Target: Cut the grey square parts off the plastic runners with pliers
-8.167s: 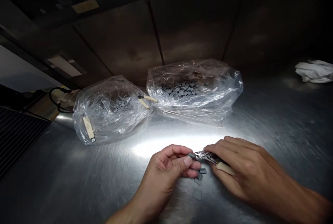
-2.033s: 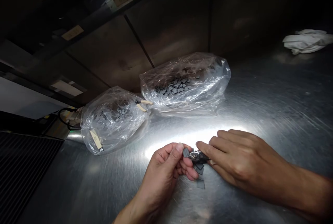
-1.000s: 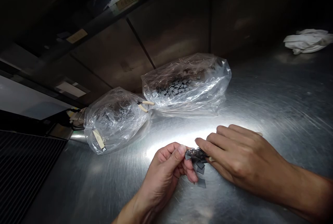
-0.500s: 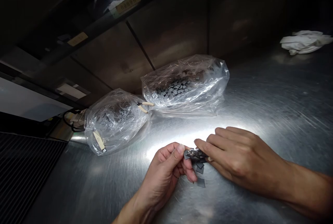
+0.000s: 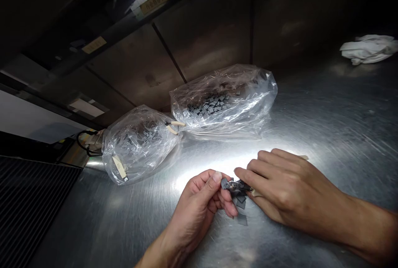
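Observation:
My left hand (image 5: 199, 203) is closed, pinching a small grey piece (image 5: 224, 183) between thumb and fingertips. My right hand (image 5: 284, 191) is wrapped round a pair of nippers (image 5: 239, 186) with cream handles; the metal jaws are at the grey piece. Whether the jaws bite into it, I cannot tell. One cream handle end (image 5: 303, 157) shows past the back of the right hand. Below the jaws, several flat grey squares (image 5: 241, 219) lie on the metal table, partly covered by the hands and tool.
Behind the hands sit two clear plastic bags of small grey pieces, one left (image 5: 139, 164) and one right (image 5: 230, 123). Cream-handled nippers (image 5: 176, 123) lie at the left bag's edge, and a cream-coloured tool (image 5: 119, 167) is on its front. A white cloth (image 5: 368, 49) lies far right.
The view has shifted slightly. A cream handle end now shows behind my right hand, and more of the grey piece is visible at the jaws. Both hands keep nearly the same place.

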Demonstrator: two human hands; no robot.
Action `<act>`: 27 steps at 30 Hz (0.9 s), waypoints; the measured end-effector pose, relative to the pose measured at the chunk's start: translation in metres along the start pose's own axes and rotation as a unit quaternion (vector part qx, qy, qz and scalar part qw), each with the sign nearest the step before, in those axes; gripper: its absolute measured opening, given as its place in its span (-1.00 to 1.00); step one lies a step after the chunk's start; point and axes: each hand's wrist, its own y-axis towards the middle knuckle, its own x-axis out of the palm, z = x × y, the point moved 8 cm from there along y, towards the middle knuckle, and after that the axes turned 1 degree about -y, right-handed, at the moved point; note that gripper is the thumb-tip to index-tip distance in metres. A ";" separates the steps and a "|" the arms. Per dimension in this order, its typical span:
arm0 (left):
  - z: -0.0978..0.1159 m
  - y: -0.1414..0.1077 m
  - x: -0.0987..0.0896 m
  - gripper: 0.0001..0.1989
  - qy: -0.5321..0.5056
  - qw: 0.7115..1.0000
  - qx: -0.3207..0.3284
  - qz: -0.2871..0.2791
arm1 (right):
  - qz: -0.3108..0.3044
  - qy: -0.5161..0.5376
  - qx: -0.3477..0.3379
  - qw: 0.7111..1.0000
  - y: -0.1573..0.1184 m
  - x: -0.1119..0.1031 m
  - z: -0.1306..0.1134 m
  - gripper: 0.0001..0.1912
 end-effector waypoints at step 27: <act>0.000 -0.001 0.000 -0.64 0.013 1.000 0.006 0.007 | -0.018 -0.022 -0.012 1.000 -0.002 -0.001 -0.001 -0.73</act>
